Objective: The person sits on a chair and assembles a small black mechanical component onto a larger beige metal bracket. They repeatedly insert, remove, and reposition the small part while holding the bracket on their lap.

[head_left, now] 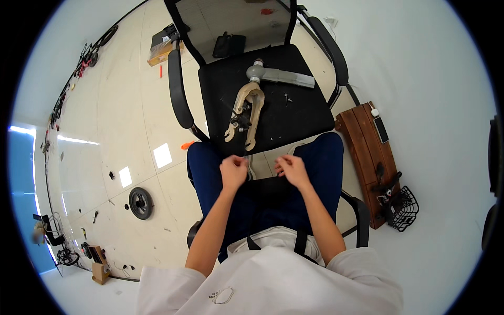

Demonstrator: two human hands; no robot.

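My left hand (234, 171) is closed over my lap, fingertips pinched together. Whatever it may hold is too small to name. Apart from it, my right hand (292, 169) has its fingers curled in, with a tiny dark spot at the fingertips that I cannot make out. Ahead of both hands, a worn beige bicycle fork (255, 98) lies on the black chair seat (210, 84), prongs toward me. A dark brake caliper (241, 122) sits between the prongs. The fork's top joins a grey frame tube (289, 77). Small screws (287, 98) lie to its right.
Armrests (180, 89) flank the facing chair. On the right stands a brown wooden bench (362, 152) with a phone (381, 129) and a black wire basket (403, 210). A small wheel (140, 203) and scattered parts lie on the tiled floor at left.
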